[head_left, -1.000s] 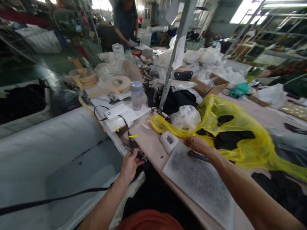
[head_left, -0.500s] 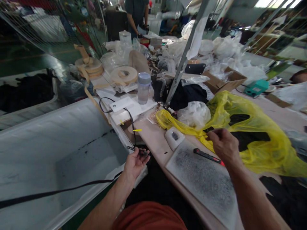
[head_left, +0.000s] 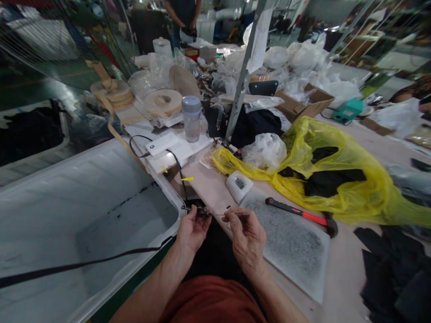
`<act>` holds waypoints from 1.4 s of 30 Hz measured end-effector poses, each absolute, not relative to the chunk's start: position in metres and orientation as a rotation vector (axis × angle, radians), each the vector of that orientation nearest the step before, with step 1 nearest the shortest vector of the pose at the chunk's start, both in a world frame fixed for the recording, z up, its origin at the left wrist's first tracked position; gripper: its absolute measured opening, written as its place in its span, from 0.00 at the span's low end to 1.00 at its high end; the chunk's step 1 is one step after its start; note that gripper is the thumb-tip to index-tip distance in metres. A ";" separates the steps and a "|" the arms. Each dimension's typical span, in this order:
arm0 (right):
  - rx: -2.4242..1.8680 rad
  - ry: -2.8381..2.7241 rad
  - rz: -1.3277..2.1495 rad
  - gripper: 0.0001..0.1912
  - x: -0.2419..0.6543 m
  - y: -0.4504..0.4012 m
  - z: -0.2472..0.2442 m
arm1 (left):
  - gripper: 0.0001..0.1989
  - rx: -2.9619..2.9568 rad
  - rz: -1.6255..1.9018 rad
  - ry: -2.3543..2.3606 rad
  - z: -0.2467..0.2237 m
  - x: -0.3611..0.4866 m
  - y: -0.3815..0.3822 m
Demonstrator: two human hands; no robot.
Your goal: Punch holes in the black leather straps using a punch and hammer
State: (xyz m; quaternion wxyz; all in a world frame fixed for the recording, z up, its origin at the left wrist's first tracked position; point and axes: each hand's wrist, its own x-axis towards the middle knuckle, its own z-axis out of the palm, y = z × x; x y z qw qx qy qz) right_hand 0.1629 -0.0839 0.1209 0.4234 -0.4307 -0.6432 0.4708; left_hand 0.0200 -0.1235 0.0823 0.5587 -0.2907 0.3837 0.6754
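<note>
My left hand (head_left: 192, 229), near the rim of the grey bin, is closed on a small dark metal part (head_left: 203, 211) between thumb and fingers. Just right of it, my right hand (head_left: 245, 233) pinches a thin rod-like tool (head_left: 239, 215) whose tip points left at the dark part. Whether the tip touches it is too small to tell. Beyond my right hand a hammer (head_left: 296, 210) with a black and red handle lies across the speckled slab (head_left: 292, 242). A small white block (head_left: 239, 186) sits at the slab's far corner.
A large grey bin (head_left: 101, 197) fills the left, with a black strap (head_left: 101, 260) across it. A yellow bag (head_left: 377, 197) with black cloth lies at right. Behind are a clear bottle (head_left: 191, 119), tape rolls (head_left: 163, 103) and a metal post (head_left: 244, 74). A person (head_left: 183, 18) stands far back.
My right hand has moved left from beside the yellow bag to my left hand, bringing the thin tool. The hammer's head is now uncovered. The view has shifted slightly.
</note>
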 end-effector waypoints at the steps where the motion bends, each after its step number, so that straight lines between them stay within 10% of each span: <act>1: -1.079 -1.631 1.176 0.06 0.163 -0.084 0.120 | 0.08 -0.691 1.594 0.896 0.083 0.021 -0.123; 42: -1.088 -1.330 1.258 0.07 0.140 -0.089 0.099 | 0.06 -0.579 1.661 0.898 0.081 0.015 -0.132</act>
